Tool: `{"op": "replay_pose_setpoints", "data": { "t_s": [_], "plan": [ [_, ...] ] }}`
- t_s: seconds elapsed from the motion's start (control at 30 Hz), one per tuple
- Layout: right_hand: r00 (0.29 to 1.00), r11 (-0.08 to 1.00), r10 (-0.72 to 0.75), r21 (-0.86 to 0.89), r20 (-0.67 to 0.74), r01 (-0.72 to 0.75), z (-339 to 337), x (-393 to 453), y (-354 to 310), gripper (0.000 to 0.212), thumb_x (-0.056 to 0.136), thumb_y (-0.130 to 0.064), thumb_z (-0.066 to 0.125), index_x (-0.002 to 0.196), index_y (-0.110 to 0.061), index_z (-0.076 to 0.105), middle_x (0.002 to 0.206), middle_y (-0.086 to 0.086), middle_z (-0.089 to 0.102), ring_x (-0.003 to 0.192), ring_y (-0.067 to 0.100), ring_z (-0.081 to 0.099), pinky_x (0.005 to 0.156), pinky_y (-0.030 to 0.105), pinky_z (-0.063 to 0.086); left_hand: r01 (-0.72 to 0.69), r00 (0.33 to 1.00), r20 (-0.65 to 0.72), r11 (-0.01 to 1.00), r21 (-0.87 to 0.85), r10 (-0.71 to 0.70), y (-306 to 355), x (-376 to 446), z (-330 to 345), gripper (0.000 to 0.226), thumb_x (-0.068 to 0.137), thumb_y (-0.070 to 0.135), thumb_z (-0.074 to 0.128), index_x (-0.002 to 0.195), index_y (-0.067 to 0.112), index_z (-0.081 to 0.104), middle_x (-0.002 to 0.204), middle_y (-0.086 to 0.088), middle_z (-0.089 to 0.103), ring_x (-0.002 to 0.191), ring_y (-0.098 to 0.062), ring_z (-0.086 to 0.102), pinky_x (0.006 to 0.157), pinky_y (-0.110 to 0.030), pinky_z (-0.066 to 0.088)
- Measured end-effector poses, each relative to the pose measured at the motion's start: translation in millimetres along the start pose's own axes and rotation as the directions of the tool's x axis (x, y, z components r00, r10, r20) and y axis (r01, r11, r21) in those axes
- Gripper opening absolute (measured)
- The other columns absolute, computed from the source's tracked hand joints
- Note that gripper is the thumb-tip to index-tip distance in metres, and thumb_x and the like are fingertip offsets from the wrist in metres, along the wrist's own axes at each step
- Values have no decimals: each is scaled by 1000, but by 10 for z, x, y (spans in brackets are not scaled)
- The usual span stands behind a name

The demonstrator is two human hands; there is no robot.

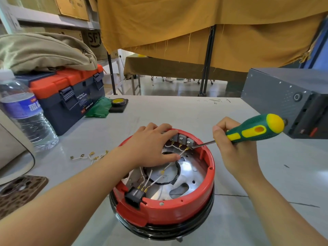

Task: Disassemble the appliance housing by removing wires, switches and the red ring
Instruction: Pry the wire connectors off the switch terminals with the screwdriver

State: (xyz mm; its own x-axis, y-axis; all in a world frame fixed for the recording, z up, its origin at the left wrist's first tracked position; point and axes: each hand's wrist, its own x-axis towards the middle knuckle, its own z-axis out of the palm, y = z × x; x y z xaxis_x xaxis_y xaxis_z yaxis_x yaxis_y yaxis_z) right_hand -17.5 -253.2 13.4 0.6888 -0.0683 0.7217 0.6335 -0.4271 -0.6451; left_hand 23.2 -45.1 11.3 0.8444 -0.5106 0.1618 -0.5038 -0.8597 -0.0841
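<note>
The round appliance housing stands upside down at the table's near middle, a red ring (179, 213) seated on its black base (165, 231). Grey switches (183, 140) line the ring's far inner wall, with white wires (154, 181) running across the metal plate to a black socket (134, 195) at the near left. My left hand (152, 148) rests over the far rim, fingers on the switches and thumb on a wire inside. My right hand (230, 148) grips a green-and-yellow screwdriver (255, 130), its tip at the rightmost switch's terminal.
Loose wires with brass terminals (88, 156) lie on the table left of the housing. A water bottle (24, 114) and an orange-and-blue toolbox (69, 93) stand at the left, tape (119, 102) behind. A grey metal box (291, 96) sits at the right. A patterned phone (19, 190) lies near left.
</note>
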Motion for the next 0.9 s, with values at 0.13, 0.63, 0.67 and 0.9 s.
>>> {"op": "replay_pose_setpoints", "data": {
  "t_s": [0.13,0.63,0.67,0.9],
  "plan": [
    [998,999,-24,-25,58,25,-4,-18,-19,21,80,-13,51,60,-10,45,51,-8,43,52,0,46,51,6,32,14,999,-45,998,-63,-16,16,-20,47,75,80,72,39,144,36,25,147,12,27,129,-23,32,106,-39,28],
    [994,996,-64,-57,85,69,43,-27,-43,23,84,-16,50,62,-14,43,51,-8,43,51,3,46,50,8,31,-16,1000,-14,982,-189,14,2,-27,71,79,83,64,46,149,28,20,153,4,20,140,-17,19,116,-34,19],
    [995,996,-58,-59,83,63,47,-26,-41,24,84,-16,50,61,-13,43,51,-7,42,51,4,45,50,8,31,-15,1000,-13,982,-187,13,2,-28,70,79,83,65,46,149,29,19,153,5,20,140,-17,18,115,-34,19],
    [999,998,-25,-56,32,27,101,-29,-28,25,85,-15,46,61,-9,39,52,-5,36,52,7,39,50,11,29,-30,999,-25,981,-191,26,18,-34,60,78,83,63,49,147,30,21,153,4,22,140,-17,19,115,-34,19]
  ]
}}
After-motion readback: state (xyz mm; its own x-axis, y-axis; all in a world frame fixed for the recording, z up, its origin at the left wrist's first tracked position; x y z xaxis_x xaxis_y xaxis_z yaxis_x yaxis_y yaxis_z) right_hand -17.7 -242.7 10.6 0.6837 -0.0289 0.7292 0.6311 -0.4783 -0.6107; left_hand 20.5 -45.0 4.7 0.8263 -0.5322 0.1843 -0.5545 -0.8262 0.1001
